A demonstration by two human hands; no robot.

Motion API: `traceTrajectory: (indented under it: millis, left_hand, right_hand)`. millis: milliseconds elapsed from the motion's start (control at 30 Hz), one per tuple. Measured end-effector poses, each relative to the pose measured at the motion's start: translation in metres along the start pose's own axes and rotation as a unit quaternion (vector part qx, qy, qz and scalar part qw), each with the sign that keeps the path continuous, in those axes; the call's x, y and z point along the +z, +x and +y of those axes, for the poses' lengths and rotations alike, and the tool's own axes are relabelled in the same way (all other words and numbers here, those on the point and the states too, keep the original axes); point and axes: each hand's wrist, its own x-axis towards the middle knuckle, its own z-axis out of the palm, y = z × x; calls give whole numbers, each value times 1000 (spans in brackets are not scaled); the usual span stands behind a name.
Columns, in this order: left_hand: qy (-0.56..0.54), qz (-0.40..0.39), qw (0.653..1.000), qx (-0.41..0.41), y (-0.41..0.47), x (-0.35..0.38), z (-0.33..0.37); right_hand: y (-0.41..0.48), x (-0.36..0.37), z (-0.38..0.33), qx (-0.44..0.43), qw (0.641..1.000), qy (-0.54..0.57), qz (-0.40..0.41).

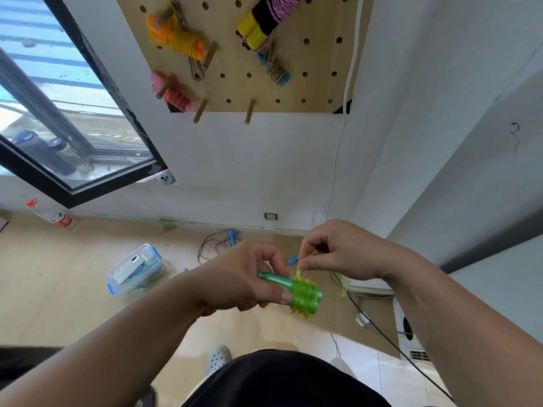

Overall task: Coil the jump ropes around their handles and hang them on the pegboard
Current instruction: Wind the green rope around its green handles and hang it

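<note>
Both forearms reached in from the bottom corners and met in the middle, low in front of the person's body. The left hand had its back to the camera and its fingers curled round the green handles, gripping them so that they pointed to the right. Turns of yellow-green rope were wound tightly round the free end of the handles, just past the left fingertips.

The right hand sat a little higher and to the right, bent inward at the wrist. Its thumb and forefinger pinched a short loose strand that rose from the coil, and its other fingers were folded into the palm. The two hands were close together, with only the strand between them.

Above them on the white wall hung the pegboard. It held an orange and yellow bundle, a pink bundle, a pink and black rope with yellow handles and a small blue-ended bundle. Two wooden pegs along its lower edge were bare.

On the wooden floor beyond the hands lay a loose rope with blue handles. A clear plastic box with blue clips stood to the left of it.
</note>
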Motion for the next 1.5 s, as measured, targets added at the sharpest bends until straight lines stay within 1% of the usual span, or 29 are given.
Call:
traceTrajectory:
  millis: [67,133,200,267,333,400,500,600,667,733,833,933,1000,1100,1167,1233,1333,1400,1500]
  left_hand:
    - [114,41,993,-6,3,2,0]
    - [190,100,977,-5,9,3,-3]
    - [184,167,969,-3,15,4,-7]
    - [135,229,964,-1,20,5,-10]
    - [116,259,959,3,23,7,-9]
    - [142,250,958,11,24,8,-7]
    - [202,207,957,34,21,5,-3]
    - [240,168,955,48,18,-2,2]
    - [275,140,950,52,18,-6,3]
    - [304,128,942,57,19,-9,2]
    - [335,119,932,67,21,-7,3]
    - [333,131,932,59,22,-5,2]
    - [293,170,940,50,23,-5,-1]
    - [107,229,967,38,22,1,-2]
    - [-18,246,969,24,23,7,-2]
    - [-134,254,958,18,24,7,-1]
    - [-285,270,920,13,25,1,2]
    - [-353,253,900,21,23,-1,4]
    - [-409,196,890,45,19,4,8]
  right_hand:
    - [6,5,-8,18,999,-45,2]
    - [10,13,-15,36,996,-71,35]
    - [11,19,-21,55,991,-87,87]
    - [9,24,-26,75,985,-86,130]
    - [7,28,-31,85,982,-78,152]
    - [4,31,-33,92,980,-51,169]
    - [2,30,-31,110,974,41,196]
    - [-2,24,-29,148,949,171,219]
    - [-6,23,-29,171,934,223,219]
    - [-8,24,-31,181,932,230,213]
    - [-8,31,-35,175,941,192,216]
    - [-10,38,-39,160,948,175,213]
    - [-12,41,-43,149,952,159,213]
    - [-16,44,-46,120,956,132,233]
    - [-18,48,-48,90,958,122,243]
    - [-21,53,-49,67,951,142,267]
    - [-26,56,-46,55,932,186,305]
    - [-29,58,-44,36,929,204,307]
    - [-33,61,-43,11,919,231,319]
